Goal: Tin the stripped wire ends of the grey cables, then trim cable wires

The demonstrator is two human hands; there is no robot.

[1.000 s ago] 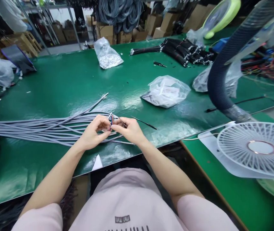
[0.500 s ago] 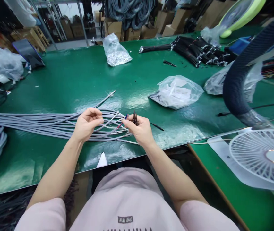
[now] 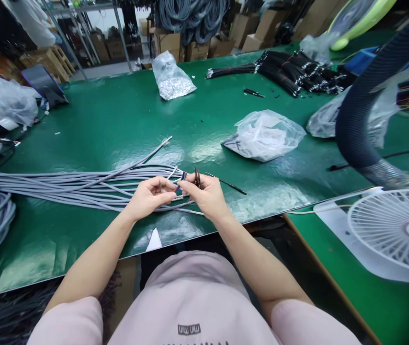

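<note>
Several grey cables (image 3: 82, 179) run from the left along the green table, and their stripped ends lie around my hands. My right hand (image 3: 206, 194) pinches a small bundle of coloured wires (image 3: 183, 176) between thumb and forefinger. Also tucked in that hand is a dark tool (image 3: 198, 178) with two pointed tips sticking up; its exact kind is unclear. My left hand (image 3: 152, 195) is closed at the fingertips on the lower part of the same wires, close to my right thumb. The fingers partly hide the wires.
A clear bag of white parts (image 3: 262, 136) lies beyond my right hand, and another clear bag (image 3: 172, 76) stands farther back. Black cable bundles (image 3: 283, 72) lie at the back right. A dark flexible hose (image 3: 355, 115) and a white fan (image 3: 394, 235) stand to the right.
My left hand has moved right, from apart above the cables to the coloured wires at my right hand. My right hand stays nearly in place, still holding the wires and dark tool.
</note>
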